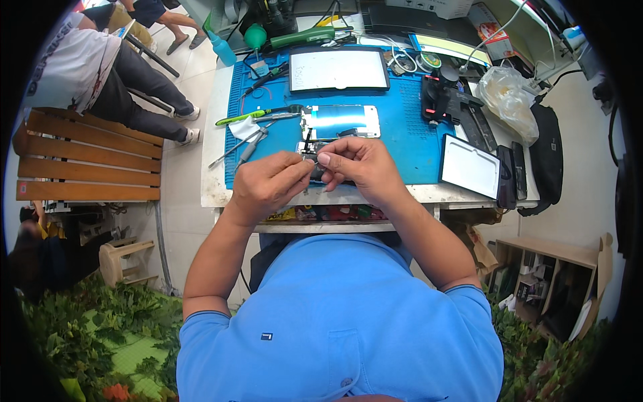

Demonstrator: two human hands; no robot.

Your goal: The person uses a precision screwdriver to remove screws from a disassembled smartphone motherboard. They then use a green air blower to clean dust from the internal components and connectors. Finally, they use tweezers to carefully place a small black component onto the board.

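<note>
Blue work mat [405,137] covers most of a white bench [429,195], its front edge marked with dark stains. Small dark part [315,172] sits between both hands, above the mat's near edge. Right hand [362,167]: thumb and bent fingers closed on the part. Left hand [268,186]: thumb and forefinger together at its left side; cannot tell whether they also grip it, as the fingers hide the contact. Just beyond lies a flat device [341,121] with a shiny, pale-blue face.

Writing: faint handwritten marks at the left of the far white tray [338,70]; dark print on a white box [445,7] at the top edge; pale characters on a red-and-white carton [492,33]; dark lettering on the white shirt [63,63] of a person standing at left. A small dark label [266,336] is on the wearer's blue shirt [295,288], too small to read.

Also on the mat: green-and-black brush [251,118], left of the device. Second white tray [470,166] lies at right, near a clear plastic bag [507,100].
</note>
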